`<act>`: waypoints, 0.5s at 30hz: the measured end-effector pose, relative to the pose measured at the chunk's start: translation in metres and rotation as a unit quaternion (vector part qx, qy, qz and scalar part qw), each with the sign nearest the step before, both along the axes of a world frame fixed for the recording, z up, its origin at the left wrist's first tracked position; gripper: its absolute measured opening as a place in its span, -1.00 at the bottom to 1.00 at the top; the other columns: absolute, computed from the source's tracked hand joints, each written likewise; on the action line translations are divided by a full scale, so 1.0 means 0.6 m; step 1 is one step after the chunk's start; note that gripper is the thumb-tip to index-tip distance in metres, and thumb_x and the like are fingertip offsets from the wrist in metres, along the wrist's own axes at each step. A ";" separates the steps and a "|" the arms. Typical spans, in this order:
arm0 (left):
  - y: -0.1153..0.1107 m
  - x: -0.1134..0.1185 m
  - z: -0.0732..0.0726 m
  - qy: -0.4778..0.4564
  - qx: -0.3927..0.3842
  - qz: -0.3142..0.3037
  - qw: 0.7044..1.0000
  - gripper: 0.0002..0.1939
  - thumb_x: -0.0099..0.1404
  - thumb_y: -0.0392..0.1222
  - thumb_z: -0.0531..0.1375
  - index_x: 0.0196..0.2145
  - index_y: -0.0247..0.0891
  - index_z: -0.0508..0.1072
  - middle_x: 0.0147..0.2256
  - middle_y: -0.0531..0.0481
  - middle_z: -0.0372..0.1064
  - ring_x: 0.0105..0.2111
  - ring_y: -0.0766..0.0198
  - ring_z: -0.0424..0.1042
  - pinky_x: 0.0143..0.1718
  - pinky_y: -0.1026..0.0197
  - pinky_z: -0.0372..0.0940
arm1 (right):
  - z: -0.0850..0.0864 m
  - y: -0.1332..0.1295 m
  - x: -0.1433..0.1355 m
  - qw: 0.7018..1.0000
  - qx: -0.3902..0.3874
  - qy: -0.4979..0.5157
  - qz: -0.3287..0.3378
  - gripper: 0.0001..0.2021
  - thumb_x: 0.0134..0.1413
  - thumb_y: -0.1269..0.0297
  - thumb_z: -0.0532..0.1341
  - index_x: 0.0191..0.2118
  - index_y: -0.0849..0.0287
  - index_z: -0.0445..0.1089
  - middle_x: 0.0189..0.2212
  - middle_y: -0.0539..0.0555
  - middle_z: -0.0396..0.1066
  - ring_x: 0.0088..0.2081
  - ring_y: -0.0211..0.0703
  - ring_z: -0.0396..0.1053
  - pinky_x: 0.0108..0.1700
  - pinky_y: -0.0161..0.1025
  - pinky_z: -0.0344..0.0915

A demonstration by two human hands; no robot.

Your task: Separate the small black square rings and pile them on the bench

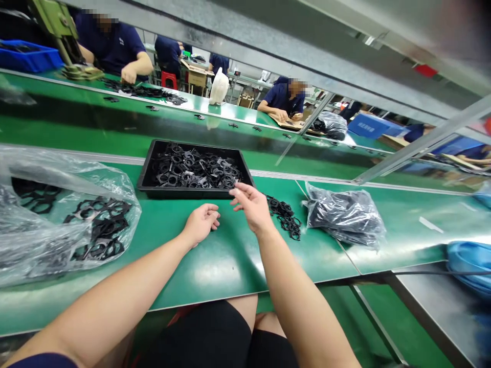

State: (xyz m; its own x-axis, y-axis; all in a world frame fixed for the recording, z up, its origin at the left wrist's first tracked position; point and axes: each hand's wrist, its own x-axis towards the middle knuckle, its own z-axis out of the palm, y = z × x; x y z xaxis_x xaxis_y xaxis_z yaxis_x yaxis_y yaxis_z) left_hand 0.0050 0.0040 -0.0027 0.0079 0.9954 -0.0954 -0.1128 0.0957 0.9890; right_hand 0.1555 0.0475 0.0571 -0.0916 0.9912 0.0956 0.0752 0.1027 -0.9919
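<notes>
My left hand (201,223) rests low over the green bench in front of the black tray, its fingers curled inward. Whatever those fingers may hold is hidden. By the tray's front right corner, my right hand (251,205) has its fingers bent but apart, with nothing visible between them. The black tray (184,193) is heaped with black plastic ring-shaped parts (192,168). To the right of my right hand lies a loose pile of small black rings (286,214), partly covered by that hand.
A large clear bag (115,179) of black flat parts lies at left. On the right is a sealed bag (345,212) of dark parts. Behind the tray, small black pieces sit spaced along a green strip (215,138). Co-workers (115,46) sit across; a metal post (422,138) slants at right.
</notes>
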 end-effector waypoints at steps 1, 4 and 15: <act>-0.001 0.000 0.001 0.004 0.001 -0.003 1.000 -0.74 0.15 -0.24 0.16 -0.18 -0.34 0.35 -0.43 0.01 0.37 -0.55 0.38 0.34 -0.47 0.25 0.29 | -0.015 0.001 0.004 0.996 0.026 -0.071 -0.041 -0.59 -0.06 0.11 0.28 -0.08 0.20 0.39 -0.31 0.10 0.46 -0.45 -0.23 0.37 -0.41 -0.26 0.33; -0.003 -0.001 0.002 0.020 0.002 -0.011 1.000 -0.70 0.13 -0.16 0.19 -0.18 -0.35 0.36 -0.46 0.03 0.36 -0.54 0.36 0.34 -0.46 0.23 0.30 | -0.065 -0.002 0.045 0.927 0.109 -0.304 -0.188 -0.69 0.04 0.25 0.18 -0.08 0.24 0.40 -0.26 0.14 0.42 -0.32 -0.15 0.36 -0.16 -0.16 0.32; -0.009 -0.006 -0.003 0.063 0.017 -0.026 0.998 -0.50 0.04 0.05 0.28 -0.15 -0.34 0.37 -0.40 0.01 0.38 -0.46 0.30 0.39 -0.40 0.20 0.30 | -0.111 -0.018 0.150 0.795 0.025 -0.559 -0.234 -0.71 0.25 0.24 -0.02 -0.16 0.10 0.44 -0.13 0.14 0.30 -0.14 -0.07 0.29 -0.22 -0.21 0.23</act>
State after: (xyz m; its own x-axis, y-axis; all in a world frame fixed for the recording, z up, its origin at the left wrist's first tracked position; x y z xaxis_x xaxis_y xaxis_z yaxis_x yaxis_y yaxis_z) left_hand 0.0013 -0.0014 -0.0043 0.0503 0.9966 -0.0649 0.0173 0.0641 0.9978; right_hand 0.2458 0.0368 -0.0095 0.2298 0.9394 0.2542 0.9490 -0.1584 -0.2727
